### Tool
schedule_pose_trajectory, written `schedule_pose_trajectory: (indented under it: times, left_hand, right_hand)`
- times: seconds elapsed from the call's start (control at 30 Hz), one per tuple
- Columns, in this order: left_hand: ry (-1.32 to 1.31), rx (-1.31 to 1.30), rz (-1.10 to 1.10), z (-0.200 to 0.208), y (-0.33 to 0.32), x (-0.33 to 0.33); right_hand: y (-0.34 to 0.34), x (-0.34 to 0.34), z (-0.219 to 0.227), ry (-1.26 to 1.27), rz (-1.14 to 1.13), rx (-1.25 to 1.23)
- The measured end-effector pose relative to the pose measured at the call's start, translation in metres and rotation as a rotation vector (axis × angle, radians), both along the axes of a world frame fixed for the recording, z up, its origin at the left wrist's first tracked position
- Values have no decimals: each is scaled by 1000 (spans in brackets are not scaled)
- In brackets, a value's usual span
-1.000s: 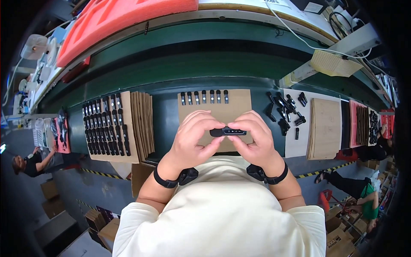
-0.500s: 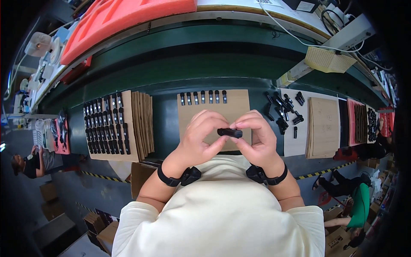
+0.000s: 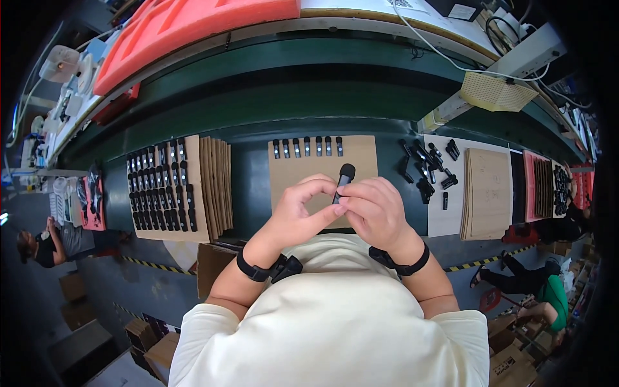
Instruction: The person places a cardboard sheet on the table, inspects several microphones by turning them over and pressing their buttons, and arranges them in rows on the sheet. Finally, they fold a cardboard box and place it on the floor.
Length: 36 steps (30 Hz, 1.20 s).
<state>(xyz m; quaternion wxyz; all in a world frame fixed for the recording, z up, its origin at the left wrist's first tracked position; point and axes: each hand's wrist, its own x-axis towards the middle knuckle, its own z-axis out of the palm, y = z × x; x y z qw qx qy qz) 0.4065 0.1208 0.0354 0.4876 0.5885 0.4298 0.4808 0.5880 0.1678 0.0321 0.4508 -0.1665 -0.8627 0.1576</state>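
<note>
Over the brown cardboard sheet point(image 3: 287, 174), I hold a small black microphone point(image 3: 346, 175) with a rounded, foam-like head tilted up and away from me. My right hand point(image 3: 380, 209) pinches its lower body with closed fingers. From the other side, the thumb and index finger of my left hand point(image 3: 298, 209) close on it near its lower end. That end is mostly hidden by my fingers. Along the sheet's far edge stands a row of several similar microphones point(image 3: 307, 148), rounded heads pointing away.
At left, cardboard point(image 3: 201, 213) bears several rows of microphones beside stacked cardboard sheets point(image 3: 222, 187). Loose black microphones point(image 3: 429, 161) lie jumbled at right, next to more cardboard point(image 3: 487, 193). A green ledge point(image 3: 277, 90) and red foam point(image 3: 193, 26) are beyond. Other people are at both sides.
The microphone has turned from lying sideways between both hands to pointing its rounded head up and away. My right fingers have moved lower and left around its body.
</note>
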Motion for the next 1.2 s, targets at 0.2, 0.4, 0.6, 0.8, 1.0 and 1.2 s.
schedule_pose_trajectory:
  times: [0.2,0.4,0.6,0.8,1.0,1.2]
  left_hand:
    - [-85,-95,44,-16,6,0]
    - [158,-157,72,-18,19,2]
    - [331,-165,-46,-46,36,-5]
    - [410,-499,-26,-155,45,-30]
    - [447,-641,-22,-235,33,-44]
    - [405,-701,32,-271,35,-50]
  right_hand:
    - [8,3,-6,17,5,-72]
    - [18,-2,-11,306,-90,-768]
    - [45,14,-62,143,17,-1104]
    - [95,26,-140,-226,-285,-1114]
    - [144,17,-218,-343,-359,-999]
    - [175,0,-259,-516,-368,-1051]
